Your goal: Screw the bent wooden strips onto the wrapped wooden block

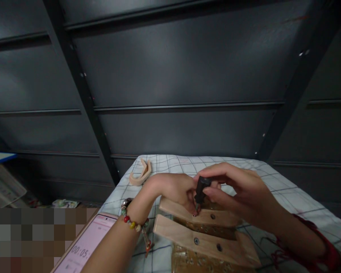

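My right hand (238, 195) pinches the dark handle of a small screwdriver (201, 189), its tip pointing down. Beside that tip is my left hand (177, 191), its fingers curled in close to a screw in the far wooden strip (224, 218); what they pinch, if anything, is hidden. A nearer pale wooden strip (184, 232) lies in front, with two dark screws (196, 241) set in it. Both strips rest across a block wrapped in brown tape (199, 263).
Curved wooden pieces (140, 176) lie at the table's far left. A phone (88, 242) showing a timer is at the near left. The white checked cloth (278, 182) covers the table, and a dark panelled wall (184, 76) rises behind it.
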